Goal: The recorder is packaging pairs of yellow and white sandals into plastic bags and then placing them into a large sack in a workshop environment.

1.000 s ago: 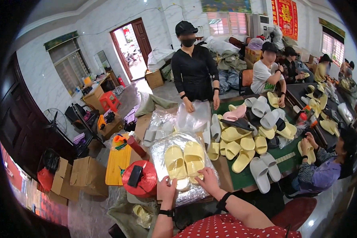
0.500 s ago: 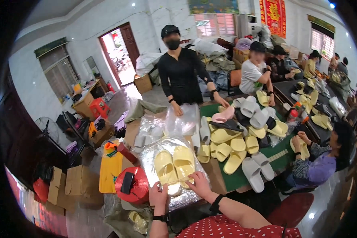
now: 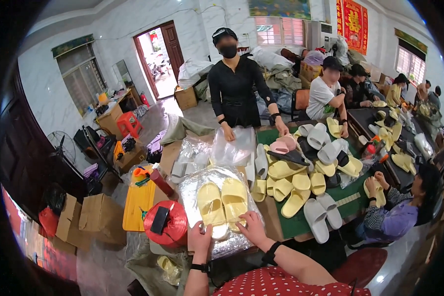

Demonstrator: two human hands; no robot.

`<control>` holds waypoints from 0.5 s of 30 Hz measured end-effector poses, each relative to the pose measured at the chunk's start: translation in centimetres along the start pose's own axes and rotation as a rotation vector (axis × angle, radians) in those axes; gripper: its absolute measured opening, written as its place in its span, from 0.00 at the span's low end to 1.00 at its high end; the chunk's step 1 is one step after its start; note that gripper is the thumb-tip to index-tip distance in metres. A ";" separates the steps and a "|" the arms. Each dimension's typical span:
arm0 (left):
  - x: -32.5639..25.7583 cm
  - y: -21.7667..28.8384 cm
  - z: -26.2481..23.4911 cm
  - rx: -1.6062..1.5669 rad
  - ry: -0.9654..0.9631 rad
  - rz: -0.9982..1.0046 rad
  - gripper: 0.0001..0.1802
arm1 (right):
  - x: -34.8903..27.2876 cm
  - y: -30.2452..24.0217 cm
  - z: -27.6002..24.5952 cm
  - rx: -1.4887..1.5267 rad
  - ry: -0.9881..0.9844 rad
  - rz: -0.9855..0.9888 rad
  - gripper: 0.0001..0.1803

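A pair of pale yellow slippers (image 3: 211, 206) lies side by side, toes away from me, on a stack of shiny clear plastic bags (image 3: 190, 187). Glare hides whether the pair is inside the top bag. My left hand (image 3: 201, 240) is closed at the heel of the left slipper, thumb and forefinger against its edge and the plastic. My right hand (image 3: 253, 229) grips the heel end of the right slipper with bent fingers.
Left of the stack are a red roll of plastic twine (image 3: 171, 236) with a phone on it and a yellow stool (image 3: 139, 203). Loose slippers (image 3: 295, 202) pile on the green mat to the right. A masked person (image 3: 236, 91) stands opposite; another (image 3: 389, 207) sits at right.
The view has shifted slightly, so the scene sits a little differently. My hands stay at the heels of the slippers, the right fingers now more closely over the right heel.
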State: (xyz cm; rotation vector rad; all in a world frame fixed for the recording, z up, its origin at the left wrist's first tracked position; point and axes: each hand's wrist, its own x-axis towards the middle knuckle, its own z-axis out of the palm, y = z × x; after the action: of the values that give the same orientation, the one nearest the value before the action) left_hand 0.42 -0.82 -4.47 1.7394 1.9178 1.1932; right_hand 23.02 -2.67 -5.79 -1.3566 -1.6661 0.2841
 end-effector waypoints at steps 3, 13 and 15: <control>0.2 -0.1 -0.1 0.003 -0.005 0.013 0.24 | 0.1 -0.2 0.1 0.005 0.003 0.004 0.17; -0.3 -1.0 -0.2 -0.051 -0.060 -0.018 0.25 | -0.3 -0.9 0.0 -0.024 0.004 0.022 0.17; -0.8 -1.0 -0.4 -0.039 -0.030 0.017 0.25 | -0.7 -1.1 -0.2 -0.027 -0.005 0.036 0.17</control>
State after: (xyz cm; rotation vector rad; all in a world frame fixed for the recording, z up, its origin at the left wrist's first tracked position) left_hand -0.36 -1.63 -5.18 1.7473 1.8543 1.1950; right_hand 22.37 -3.78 -5.30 -1.4083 -1.6560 0.2868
